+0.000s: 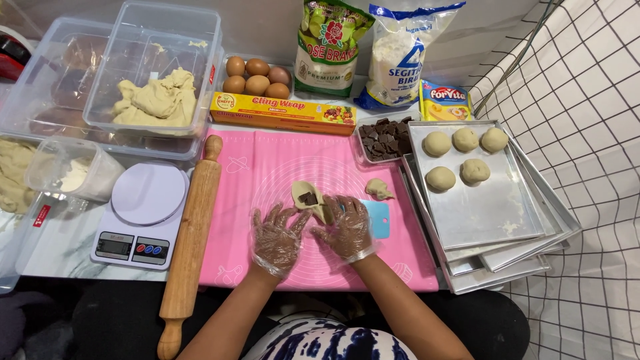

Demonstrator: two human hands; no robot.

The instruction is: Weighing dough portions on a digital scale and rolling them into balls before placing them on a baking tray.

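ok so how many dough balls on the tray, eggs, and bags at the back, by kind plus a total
dough balls on the top tray: 5, e.g.
eggs in the carton: 6, e.g.
bags at the back: 2, green and white and blue
total: 13

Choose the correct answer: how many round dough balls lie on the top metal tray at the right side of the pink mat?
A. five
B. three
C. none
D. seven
A: the top metal tray carries five dough balls, three in the far row and two in the row nearer the person, while both gloved hands work at another dough piece with chocolate on the pink mat.
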